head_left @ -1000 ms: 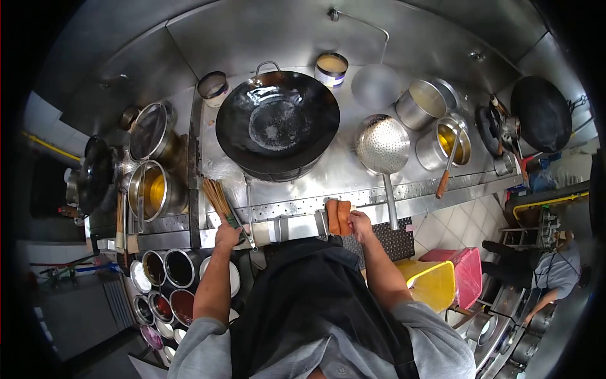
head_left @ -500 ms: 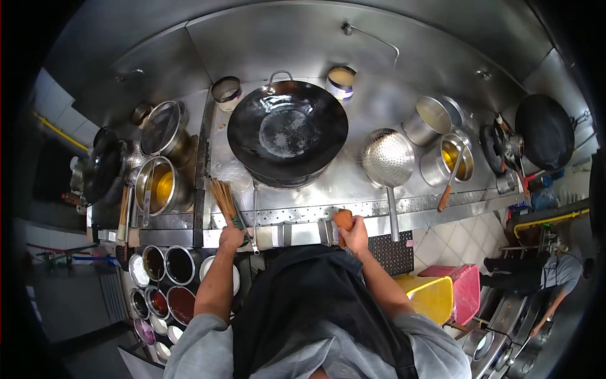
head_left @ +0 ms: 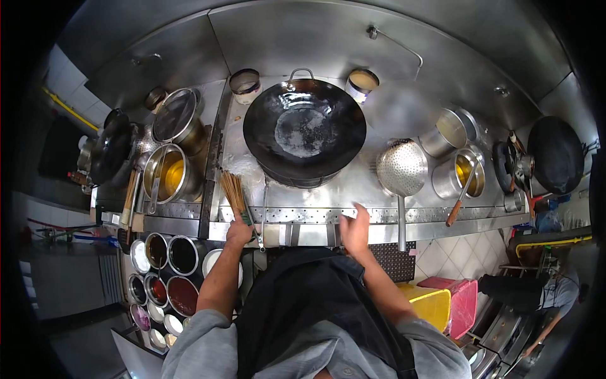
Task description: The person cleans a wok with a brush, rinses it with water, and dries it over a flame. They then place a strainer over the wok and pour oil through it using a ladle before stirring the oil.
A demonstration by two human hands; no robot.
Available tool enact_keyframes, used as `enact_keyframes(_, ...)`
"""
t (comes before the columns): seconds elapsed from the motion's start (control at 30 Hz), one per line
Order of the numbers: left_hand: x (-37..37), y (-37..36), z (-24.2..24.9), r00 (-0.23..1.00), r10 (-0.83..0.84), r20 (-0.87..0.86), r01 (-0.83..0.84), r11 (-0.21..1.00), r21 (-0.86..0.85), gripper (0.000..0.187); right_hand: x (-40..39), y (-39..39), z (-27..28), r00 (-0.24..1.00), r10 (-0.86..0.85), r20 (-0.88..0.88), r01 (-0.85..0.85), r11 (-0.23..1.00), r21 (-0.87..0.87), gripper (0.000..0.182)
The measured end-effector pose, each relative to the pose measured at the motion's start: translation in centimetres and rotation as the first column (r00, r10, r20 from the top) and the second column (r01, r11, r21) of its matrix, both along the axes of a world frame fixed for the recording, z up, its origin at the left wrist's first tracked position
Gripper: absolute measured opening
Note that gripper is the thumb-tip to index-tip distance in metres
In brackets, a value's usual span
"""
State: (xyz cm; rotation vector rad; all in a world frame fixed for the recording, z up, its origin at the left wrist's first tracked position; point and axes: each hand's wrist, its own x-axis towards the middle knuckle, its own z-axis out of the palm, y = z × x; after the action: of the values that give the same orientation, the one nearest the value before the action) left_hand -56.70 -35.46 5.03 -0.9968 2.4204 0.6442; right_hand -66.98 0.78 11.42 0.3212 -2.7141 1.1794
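Note:
My left hand (head_left: 239, 233) is wrapped around the bound end of a bamboo wok brush (head_left: 233, 192) at the stove's front edge. Its bristles point away from me, over the metal top. My right hand (head_left: 355, 230) hovers at the front rail with its fingers apart, and nothing shows in it. Beyond both hands, a large black wok (head_left: 305, 129) sits on the burner, its bottom marked by a pale, wet-looking patch. A thin metal rod (head_left: 262, 218) lies just right of the brush.
To the right are a perforated strainer (head_left: 402, 167), a pot of yellow oil with a ladle (head_left: 463, 179), and a wall tap (head_left: 396, 43). Another oil pot (head_left: 168, 175) stands left. Sauce containers (head_left: 183, 254) sit below left; a yellow bin (head_left: 428, 307) and a person (head_left: 558, 292) are at right.
The orange-brown object in my right hand is no longer visible, and those fingers have spread. My left hand still grips the brush. The whole view has shifted slightly.

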Motion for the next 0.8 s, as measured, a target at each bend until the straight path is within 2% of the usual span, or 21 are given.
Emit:
enact_keyframes(0.03, -0.1, 0.2, 0.3, 1.000, -0.001, 0.006, 0.002, 1.000, -0.016, 0.105, -1.1, -2.7, 2.5, 0.993, 0.117, 0.028, -0.118, 0.993, 0.019, 0.055)
enact_keyframes(0.1, -0.4, 0.3, 0.3, 1.000, -0.003, 0.024, 0.004, 1.000, -0.013, 0.105, -3.8, -8.3, 6.4, 0.914, 0.356, -0.194, -0.358, 0.933, 0.025, 0.048)
enact_keyframes(0.13, -0.4, 0.2, 0.3, 0.999, 0.006, 0.040, -0.005, 1.000, -0.012, 0.105, -5.1, -10.8, 7.0, 0.884, 0.399, -0.245, -0.392, 0.917, 0.076, 0.041)
enact_keyframes(0.2, -0.4, -0.1, -0.1, 0.999, 0.003, 0.051, -0.002, 1.000, -0.010, 0.105, -7.2, -14.2, 6.9, 0.858, 0.470, 0.208, -0.513, 0.808, 0.290, 0.028)
enact_keyframes(0.23, -0.4, -0.2, -0.4, 0.998, 0.001, 0.064, 0.000, 1.000, -0.005, 0.105, -7.8, -14.8, 6.9, 0.861, 0.467, 0.202, -0.508, 0.811, 0.291, 0.028)
enact_keyframes(0.3, -0.2, -0.1, -0.8, 0.998, -0.004, 0.058, 0.005, 1.000, -0.003, 0.105, -8.6, -15.4, 7.1, 0.846, 0.353, 0.400, -0.509, 0.760, 0.405, 0.019)
enact_keyframes(0.37, 0.0, -0.4, -1.4, 0.999, -0.001, 0.043, 0.002, 0.999, -0.032, 0.105, -7.3, -13.0, 9.5, 0.862, 0.422, 0.281, -0.507, 0.712, 0.486, 0.014)
enact_keyframes(0.43, 0.0, -0.5, -1.2, 0.999, -0.005, 0.046, 0.006, 1.000, -0.015, 0.105, -5.9, -9.5, 11.0, 0.856, 0.496, 0.143, -0.500, 0.726, 0.473, 0.011)
enact_keyframes(0.47, -0.1, -0.3, -1.2, 0.999, -0.005, 0.041, 0.005, 1.000, -0.010, 0.105, -5.2, -8.2, 11.6, 0.857, 0.496, 0.141, -0.497, 0.723, 0.479, 0.011)
enact_keyframes(0.53, 0.2, -0.4, -1.0, 1.000, 0.019, 0.014, -0.020, 0.999, 0.031, 0.105, -3.4, -6.4, 12.4, 0.842, 0.536, -0.055, -0.475, 0.787, 0.395, 0.010)
enact_keyframes(0.57, -0.1, -0.4, -0.9, 1.000, 0.012, 0.008, -0.012, 1.000, 0.028, 0.105, -3.0, -6.3, 13.0, 0.846, 0.529, -0.062, -0.466, 0.791, 0.395, 0.010)
enact_keyframes(0.67, -0.2, -0.1, -0.5, 0.999, 0.011, 0.052, -0.010, 1.000, -0.018, 0.104, -1.8, -7.0, 14.2, 0.896, 0.402, -0.189, -0.368, 0.910, 0.193, 0.019)
enact_keyframes(0.77, -0.5, -0.2, -0.7, 0.997, -0.008, 0.077, 0.010, 1.000, -0.015, 0.104, -1.9, -7.2, 15.3, 0.934, 0.311, -0.173, -0.296, 0.949, 0.110, 0.019)
enact_keyframes(0.8, -0.6, 0.0, 0.0, 0.996, 0.039, 0.076, -0.043, 0.998, 0.053, 0.105, -2.0, -7.2, 15.7, 0.946, 0.283, -0.157, -0.271, 0.958, 0.094, 0.019)
